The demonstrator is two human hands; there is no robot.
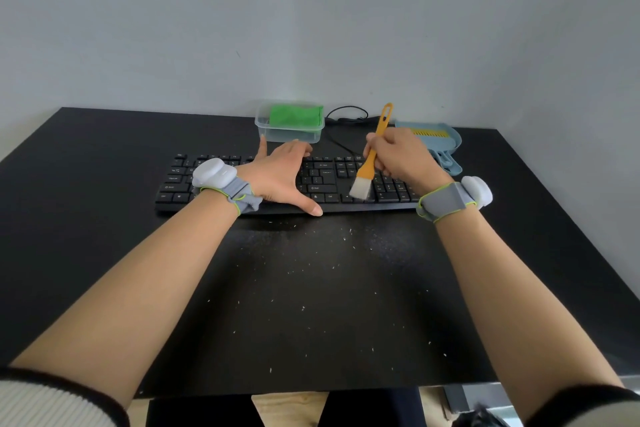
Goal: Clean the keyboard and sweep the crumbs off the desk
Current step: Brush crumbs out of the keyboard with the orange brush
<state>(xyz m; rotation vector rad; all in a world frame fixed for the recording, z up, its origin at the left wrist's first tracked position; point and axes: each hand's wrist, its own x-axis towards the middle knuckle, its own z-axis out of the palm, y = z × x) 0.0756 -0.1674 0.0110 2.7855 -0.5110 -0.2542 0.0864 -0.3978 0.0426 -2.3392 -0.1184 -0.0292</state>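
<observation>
My right hand [398, 154] pinches the light orange brush [370, 159] mid-handle, soft bristles low in the middle, while my flat, spread left hand [280, 173] steadies the hard keyboard [173, 184].

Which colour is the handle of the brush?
Orange, on the brush held by the right hand, in the head view.

A single wide-angle head-worn camera looks forward and down from above the near edge of a black desk [104, 253], both forearms reaching away from it into the scene. The keyboard [332, 180] lies across mid-frame, and a grey wall [311, 17] fills the far upper half. At the bottom edge, floor shows below the desk. No second view shares the scene.
</observation>
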